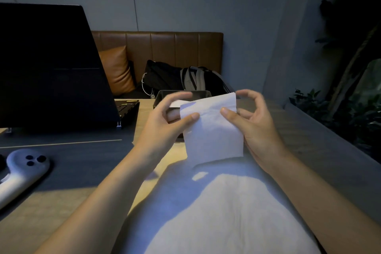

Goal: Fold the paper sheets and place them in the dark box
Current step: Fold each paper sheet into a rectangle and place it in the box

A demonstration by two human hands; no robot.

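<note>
While held above the table: folded paper sheet [212, 130]
Left hand [165, 123]: thumb pinches sheet's left edge
Right hand [253, 123]: thumb pinches right edge
Dark box [162, 97]: just behind

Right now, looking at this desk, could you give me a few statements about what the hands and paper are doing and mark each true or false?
1. Both hands hold the folded paper. True: left hand and right hand pinch it at its sides.
2. The folded paper lies flat inside the dark box. False: it is held up in front of the box.
3. A laptop stands at the left. True.
4. The white controller is in the right hand. False: it lies on the desk at the left.
</note>
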